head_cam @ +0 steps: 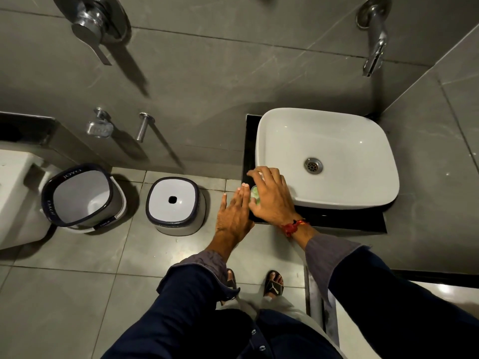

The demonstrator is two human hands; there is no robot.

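A small bottle with pale green contents (254,194) stands on the black counter (337,220) at the left front corner of the white basin (329,156). My right hand (270,196) lies over the top of the bottle, fingers spread across it and hiding most of it. My left hand (234,212) is held beside the bottle on its left, fingers straight and pointing away from me, fingertips close to the bottle.
A wall spout (374,51) hangs above the basin. On the tiled floor to the left stand a white stool with a centre hole (176,206) and a white bucket (83,196), beside a toilet (15,195). A mixer lever (94,24) sits on the wall.
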